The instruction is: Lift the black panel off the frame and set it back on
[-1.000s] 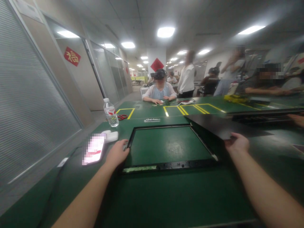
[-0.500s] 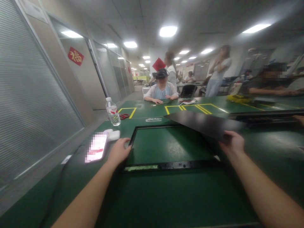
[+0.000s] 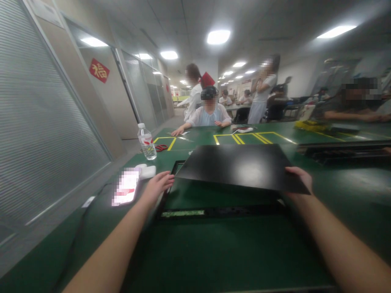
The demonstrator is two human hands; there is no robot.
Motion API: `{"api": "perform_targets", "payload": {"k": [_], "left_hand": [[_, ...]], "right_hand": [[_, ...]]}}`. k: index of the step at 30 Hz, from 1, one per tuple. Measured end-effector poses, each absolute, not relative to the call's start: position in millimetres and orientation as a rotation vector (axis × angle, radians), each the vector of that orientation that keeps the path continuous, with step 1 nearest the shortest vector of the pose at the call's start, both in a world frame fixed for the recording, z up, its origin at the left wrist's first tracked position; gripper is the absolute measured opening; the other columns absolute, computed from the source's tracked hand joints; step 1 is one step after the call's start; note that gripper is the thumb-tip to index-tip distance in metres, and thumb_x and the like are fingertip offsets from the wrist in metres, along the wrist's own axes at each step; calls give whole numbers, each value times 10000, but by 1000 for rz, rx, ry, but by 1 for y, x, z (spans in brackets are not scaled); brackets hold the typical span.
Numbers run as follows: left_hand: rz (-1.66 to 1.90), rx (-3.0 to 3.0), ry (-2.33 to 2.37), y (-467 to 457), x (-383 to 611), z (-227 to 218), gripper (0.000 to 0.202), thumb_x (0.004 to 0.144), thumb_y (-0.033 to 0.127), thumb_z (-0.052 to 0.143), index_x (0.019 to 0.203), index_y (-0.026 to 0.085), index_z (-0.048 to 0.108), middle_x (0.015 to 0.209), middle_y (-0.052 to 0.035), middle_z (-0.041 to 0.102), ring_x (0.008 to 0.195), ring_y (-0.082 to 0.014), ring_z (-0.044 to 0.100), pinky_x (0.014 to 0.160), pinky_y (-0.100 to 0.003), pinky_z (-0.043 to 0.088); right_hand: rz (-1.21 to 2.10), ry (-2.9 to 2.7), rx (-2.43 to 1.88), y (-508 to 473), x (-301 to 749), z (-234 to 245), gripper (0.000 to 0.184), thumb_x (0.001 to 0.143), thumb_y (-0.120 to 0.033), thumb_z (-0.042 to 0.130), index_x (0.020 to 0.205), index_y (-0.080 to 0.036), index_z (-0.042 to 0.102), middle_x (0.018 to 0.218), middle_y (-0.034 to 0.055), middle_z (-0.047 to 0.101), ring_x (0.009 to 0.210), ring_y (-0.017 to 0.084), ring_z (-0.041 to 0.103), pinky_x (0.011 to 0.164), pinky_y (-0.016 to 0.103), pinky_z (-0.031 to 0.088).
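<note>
A thin, dark flat panel [image 3: 235,166] with a glossy reflection is held above a black rectangular frame [image 3: 241,211] lying on the green table. My right hand [image 3: 301,181] grips the panel's right edge, thumb on top. At the frame's left side, my left hand [image 3: 159,186] has its fingers stretched toward the panel's left corner; whether they touch it is unclear. Much of the frame's far side is hidden under the panel. On the frame's near bar, a pale green strip [image 3: 183,213] shows at the left.
Left of the frame lie a lit phone [image 3: 126,187] and a white case [image 3: 148,171]. Behind them stand a water bottle [image 3: 147,142] and red-handled scissors [image 3: 161,147]. Yellow tape [image 3: 238,139] marks the table's far part. A person in a headset [image 3: 209,114] sits opposite.
The panel has swung left and flatter over the frame, carried by my right hand. My left hand's fingers have straightened off the frame's edge. A person behind has moved left.
</note>
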State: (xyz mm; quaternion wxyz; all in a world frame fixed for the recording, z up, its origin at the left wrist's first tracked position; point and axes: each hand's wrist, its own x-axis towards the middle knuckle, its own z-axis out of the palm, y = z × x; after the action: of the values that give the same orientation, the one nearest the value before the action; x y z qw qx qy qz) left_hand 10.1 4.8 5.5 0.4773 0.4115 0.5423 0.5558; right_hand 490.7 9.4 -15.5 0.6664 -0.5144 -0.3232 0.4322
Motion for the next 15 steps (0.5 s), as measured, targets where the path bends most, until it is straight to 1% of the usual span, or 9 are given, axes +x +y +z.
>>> {"api": "perform_targets", "payload": {"k": [2,4,6,7,10,12,15], "left_hand": [[1267,875,1202,2,12,11,198,811,178,712,1002,127,712,946,-136,770,833,-206,741,772,-304,593],[1214,806,1123,-1,14,15,157,835,167,668,975,130,727,900,-110,775,767,-192,737,689,-281,591],[1209,772,1101,-4,14,18,127,816,148,670,926,147,735,835,-73,773,686,-174,721,603,-252,566],[1210,771,1100,-5,14,19,130,795,141,687,914,155,737,814,-59,771,658,-171,714,573,-243,551],[1198,818,1079,-7,13,22,256,721,135,755,975,166,752,838,-55,782,651,-181,720,556,-238,537],[1219,836,1056,-7,10,24,329,684,118,774,1010,154,758,841,-62,786,643,-177,718,567,-231,538],[1272,823,1056,-6,6,27,340,668,91,765,1006,129,762,794,-65,780,599,-158,698,549,-212,525]], "right_hand": [[1009,-629,-1173,8,489,-14,48,684,-292,601,723,-270,584,619,67,659,797,327,710,693,471,610],[1023,-599,-1176,5,486,-11,43,675,-268,617,705,-274,588,596,58,656,792,324,712,704,462,611],[1079,-607,-1183,1,483,-8,56,683,-262,617,737,-267,627,611,60,678,788,324,718,706,458,610],[1137,-603,-1187,-1,481,-5,102,693,-264,610,782,-257,659,632,65,696,786,326,723,703,457,610],[1308,-567,-1233,-8,473,3,249,727,-258,580,928,-209,718,660,81,722,727,312,727,656,434,603],[1385,-571,-1249,-12,467,9,287,739,-242,576,978,-180,723,665,86,726,680,297,720,626,415,593],[1446,-546,-1303,-15,458,16,337,750,-217,574,1052,-166,715,685,87,734,608,273,698,571,388,572]]}}
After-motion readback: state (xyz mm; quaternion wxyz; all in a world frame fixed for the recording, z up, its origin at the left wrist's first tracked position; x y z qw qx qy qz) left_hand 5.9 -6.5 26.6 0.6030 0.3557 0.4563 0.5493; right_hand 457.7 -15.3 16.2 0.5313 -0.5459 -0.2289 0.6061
